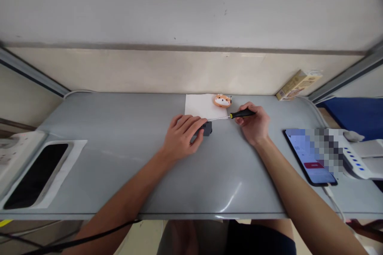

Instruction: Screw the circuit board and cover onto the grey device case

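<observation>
Near the middle of the grey table (125, 123), my left hand (182, 135) is closed over a small dark grey box-shaped device (206, 128) with slots in it. My fingers cover its left part. My right hand (254, 125) grips the black and yellow handle of a screwdriver (243, 113). The thin metal shaft points left, and its tip reaches the upper edge of the device beside my left fingertips. Whether the tip sits in a screw or a gap cannot be made out. Behind the device lies a white sheet of paper (199, 105).
An orange animal-faced case (222, 101) rests on the paper's right end. A small carton (297, 84) leans at the back right. To the right lie a lit phone (309, 159) with a cable and a white power strip (356, 159). A dark phone (37, 175) lies left.
</observation>
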The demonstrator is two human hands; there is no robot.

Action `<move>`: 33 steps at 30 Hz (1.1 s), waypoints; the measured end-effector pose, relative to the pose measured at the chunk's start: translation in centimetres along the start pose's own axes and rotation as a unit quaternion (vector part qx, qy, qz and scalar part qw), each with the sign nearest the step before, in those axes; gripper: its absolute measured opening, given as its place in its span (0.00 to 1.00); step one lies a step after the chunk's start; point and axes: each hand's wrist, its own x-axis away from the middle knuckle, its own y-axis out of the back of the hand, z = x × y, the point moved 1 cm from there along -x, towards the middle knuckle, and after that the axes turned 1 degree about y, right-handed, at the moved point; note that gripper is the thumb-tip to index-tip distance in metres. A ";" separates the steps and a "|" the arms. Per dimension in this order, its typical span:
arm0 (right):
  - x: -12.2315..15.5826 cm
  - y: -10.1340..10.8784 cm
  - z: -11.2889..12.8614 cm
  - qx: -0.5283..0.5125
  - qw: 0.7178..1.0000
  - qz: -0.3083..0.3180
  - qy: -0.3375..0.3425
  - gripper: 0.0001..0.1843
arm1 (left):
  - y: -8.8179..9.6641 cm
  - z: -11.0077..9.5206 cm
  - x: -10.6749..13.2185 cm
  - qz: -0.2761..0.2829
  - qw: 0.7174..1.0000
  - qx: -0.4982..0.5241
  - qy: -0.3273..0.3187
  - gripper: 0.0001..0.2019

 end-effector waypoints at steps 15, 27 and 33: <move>-0.2 0.2 0.1 -0.026 1.000 -0.004 0.013 0.12 | -0.2 0.0 0.1 -0.010 1.000 0.006 0.003 0.21; -0.3 0.2 0.4 0.001 1.000 -0.010 0.019 0.12 | -0.1 -0.1 0.0 0.003 1.000 -0.002 -0.002 0.21; -0.4 0.3 0.3 0.014 0.999 -0.016 0.026 0.12 | -0.2 -0.1 -0.1 0.021 0.999 -0.020 -0.015 0.18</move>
